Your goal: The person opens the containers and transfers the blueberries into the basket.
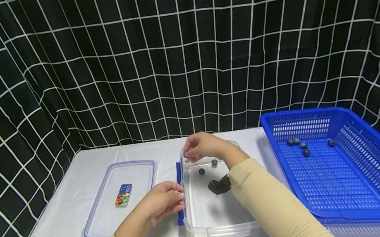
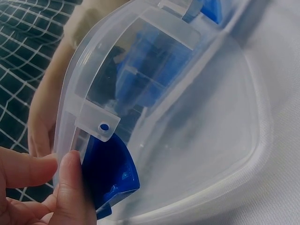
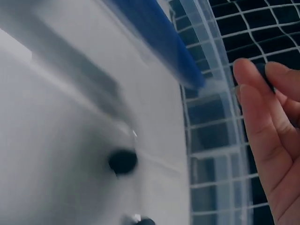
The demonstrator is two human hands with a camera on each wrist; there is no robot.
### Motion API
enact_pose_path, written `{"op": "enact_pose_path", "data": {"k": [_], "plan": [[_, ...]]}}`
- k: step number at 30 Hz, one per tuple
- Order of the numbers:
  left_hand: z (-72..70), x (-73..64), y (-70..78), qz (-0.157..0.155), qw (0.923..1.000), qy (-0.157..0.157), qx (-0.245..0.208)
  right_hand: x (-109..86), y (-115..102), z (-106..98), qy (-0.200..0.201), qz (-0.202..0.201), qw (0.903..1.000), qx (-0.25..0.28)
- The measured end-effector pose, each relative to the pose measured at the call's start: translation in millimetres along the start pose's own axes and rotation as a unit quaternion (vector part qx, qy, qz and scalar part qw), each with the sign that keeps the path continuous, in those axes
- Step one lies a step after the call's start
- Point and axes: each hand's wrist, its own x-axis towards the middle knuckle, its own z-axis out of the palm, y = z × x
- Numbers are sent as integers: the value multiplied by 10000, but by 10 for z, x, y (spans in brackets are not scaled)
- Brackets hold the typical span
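Note:
My right hand (image 1: pixel 205 147) pinches a blueberry (image 3: pixel 264 76) between thumb and fingertips, over the far left corner of a clear plastic food container (image 1: pixel 227 226). Two blueberries, one nearer (image 1: pixel 202 171) and one farther (image 1: pixel 214 162), lie on the container's floor, towards its far end. With my left hand (image 1: pixel 164 201) I hold the container's left side, fingers and thumb at the rim beside a blue latch flap (image 2: pixel 110 171) that hangs open.
A blue perforated basket (image 1: pixel 330 179) stands on the right, several blueberries (image 1: pixel 306 152) in its far part. The container's clear lid (image 1: pixel 102 217), with a blue seal and a label, lies flat on the left. A black gridded curtain (image 1: pixel 180 61) hangs behind the white table.

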Motion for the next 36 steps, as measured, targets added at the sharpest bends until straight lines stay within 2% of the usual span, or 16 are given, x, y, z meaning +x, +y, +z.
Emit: {"op": "enact_pose_path", "data": {"k": [8,13,17,27,36], "plan": [[6,-1,-1,70,10000,-6,37,-120,-64,-352,132,-130,9993,-332],[14,1,-2,80,10000,-12,17,-281,-50,-745,535,-313,9980,-110],[17,1,2,62,10000,3,28,-426,48,-1088,902,-323,9953,107],[-4,6,-2,-10,10000,43,69,-923,437,-1719,1778,249,9837,-52],[-8,27,-17,-65,9999,42,64,-1317,778,-2068,2470,752,9655,-334]]}}
